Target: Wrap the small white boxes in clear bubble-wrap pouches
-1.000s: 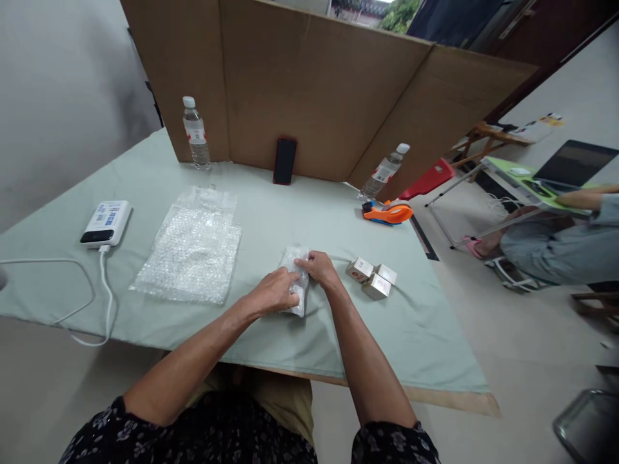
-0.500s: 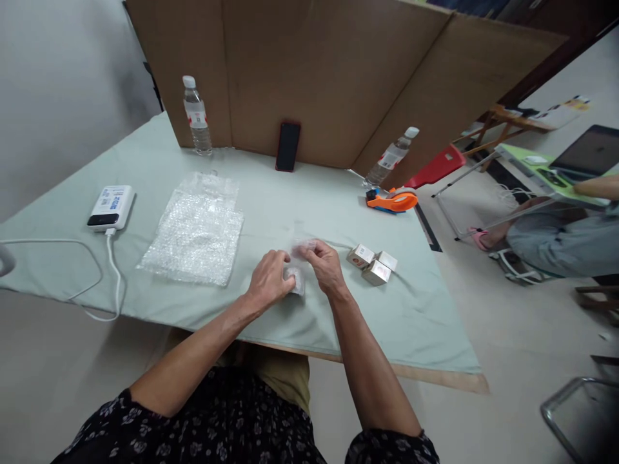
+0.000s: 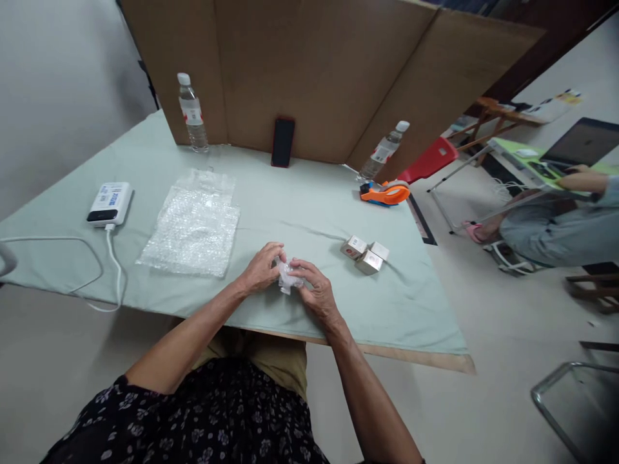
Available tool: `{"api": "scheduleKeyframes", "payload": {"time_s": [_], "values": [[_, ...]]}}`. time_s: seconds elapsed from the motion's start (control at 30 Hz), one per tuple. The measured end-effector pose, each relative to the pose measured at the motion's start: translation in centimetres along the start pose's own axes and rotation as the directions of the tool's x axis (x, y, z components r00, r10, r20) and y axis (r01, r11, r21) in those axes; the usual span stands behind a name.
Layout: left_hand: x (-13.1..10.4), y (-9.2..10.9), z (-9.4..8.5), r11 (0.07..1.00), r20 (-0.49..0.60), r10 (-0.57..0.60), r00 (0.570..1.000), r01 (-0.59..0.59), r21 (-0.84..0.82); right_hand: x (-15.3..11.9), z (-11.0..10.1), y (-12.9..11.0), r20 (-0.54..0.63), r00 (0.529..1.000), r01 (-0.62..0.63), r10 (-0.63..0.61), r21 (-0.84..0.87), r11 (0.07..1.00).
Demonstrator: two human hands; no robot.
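Since the earlier frame, the small bubble-wrapped bundle [image 3: 286, 278] had been drawn nearer to the table's front edge and squeezed into a tighter lump, and both hands had been brought closer together around it. The left hand [image 3: 261, 267] was curled on the bundle's left side, and the right hand [image 3: 312, 288] was closed on its right side, so it was held between them just above the green tablecloth [image 3: 300, 212]. What was inside the wrap could not be told. Three small boxes [image 3: 365, 253] were lying near on the right, and flat bubble-wrap sheets [image 3: 193, 229] were spread on the left.
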State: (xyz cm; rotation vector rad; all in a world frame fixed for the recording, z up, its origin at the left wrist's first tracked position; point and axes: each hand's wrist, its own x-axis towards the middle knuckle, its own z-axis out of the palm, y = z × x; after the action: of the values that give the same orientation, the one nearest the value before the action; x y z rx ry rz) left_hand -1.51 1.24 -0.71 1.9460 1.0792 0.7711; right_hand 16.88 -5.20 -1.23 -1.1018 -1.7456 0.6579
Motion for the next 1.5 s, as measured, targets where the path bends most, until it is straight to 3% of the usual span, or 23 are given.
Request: {"api": "scheduleKeyframes", "payload": {"time_s": [0.13,0.27,0.43,0.5,0.57,0.7,0.83,0.93,1.07,1.17,1.37,1.5], "values": [[-1.1,-0.5,-1.0,0.996,0.075,0.077,0.994,-0.080,0.041,-0.8,-0.2,0.6,0.087,0.991,0.109,-0.099,-0.111,0.988],[-2.7,-1.6,-2.1,0.970,0.187,0.191,0.964,-0.215,0.117,-0.9,0.2,1.1,0.096,0.987,0.150,-0.132,-0.214,0.965],[-2.3,-2.5,-1.2,0.957,0.072,0.286,0.955,-0.289,0.032,0.2,0.3,1.3,0.052,0.991,0.132,-0.124,-0.198,0.971],[-1.5,-2.3,-0.8,0.974,0.014,0.220,0.975,-0.219,-0.058,1.1,0.2,1.1,0.013,0.999,0.042,-0.040,-0.138,0.990],[-0.8,-1.9,-0.5,0.986,-0.012,0.101,0.995,-0.102,-0.134,2.0,0.0,1.0,-0.025,0.992,-0.122,0.120,-0.046,0.992],[-0.2,-1.3,-0.1,0.940,0.002,-0.121,0.993,0.116,-0.320,3.8,-0.1,1.5,0.045,0.897,-0.440,0.440,0.194,0.877],[0.0,-1.5,0.5,0.774,0.089,-0.201,0.976,0.214,-0.597,5.2,-0.2,2.4,0.168,0.813,-0.581,0.558,0.298,0.757],[0.4,-1.7,0.6,0.708,0.161,-0.206,0.965,0.261,-0.656,5.9,-0.3,3.0,0.196,0.802,-0.597,0.564,0.270,0.755],[0.9,-1.6,0.5,0.699,0.163,-0.212,0.964,0.266,-0.664,5.5,-0.2,2.9,0.104,0.874,-0.486,0.476,0.225,0.844],[0.9,-1.2,0.6,0.678,0.136,-0.203,0.970,0.239,-0.695,4.8,0.1,2.4,0.098,0.900,-0.435,0.424,0.210,0.876],[0.3,-1.1,0.9,0.737,0.072,-0.219,0.973,0.213,-0.642,4.4,0.3,2.0,0.124,0.900,-0.435,0.417,0.231,0.870],[0.1,-1.4,0.8,0.693,0.079,-0.235,0.969,0.224,-0.685,5.6,0.4,2.5,0.124,0.889,-0.458,0.441,0.238,0.857]]}}
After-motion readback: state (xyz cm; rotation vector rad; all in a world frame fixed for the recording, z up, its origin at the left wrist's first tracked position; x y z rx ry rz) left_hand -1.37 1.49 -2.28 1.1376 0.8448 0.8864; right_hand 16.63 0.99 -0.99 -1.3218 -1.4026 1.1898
